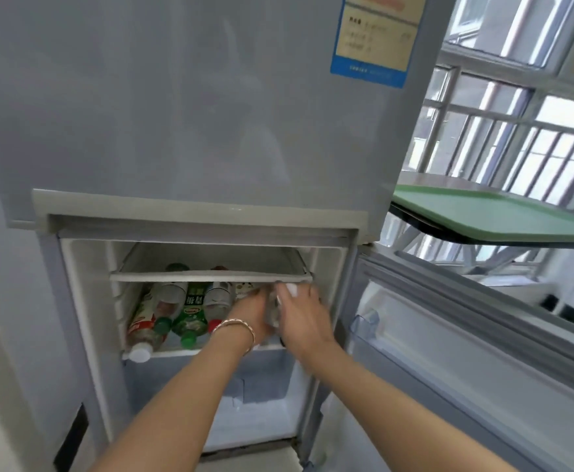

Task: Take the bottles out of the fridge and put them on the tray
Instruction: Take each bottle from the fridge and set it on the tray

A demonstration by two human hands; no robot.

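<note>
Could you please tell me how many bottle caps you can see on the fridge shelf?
3: a white cap at the front left, a green cap beside it, and a red cap by the left hand. More bottles may be hidden behind the hands.

Both arms out; left hand (250,316), right hand (304,318) curled close together.

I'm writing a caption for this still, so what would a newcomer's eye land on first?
Both hands, the left hand wearing a bracelet and the right hand, reach into the open lower fridge compartment and close around a clear bottle at the shelf's right end. Left of them, colourful bottles lie side by side on that shelf. At the right edge, a bare green tray waits on a table.
</note>
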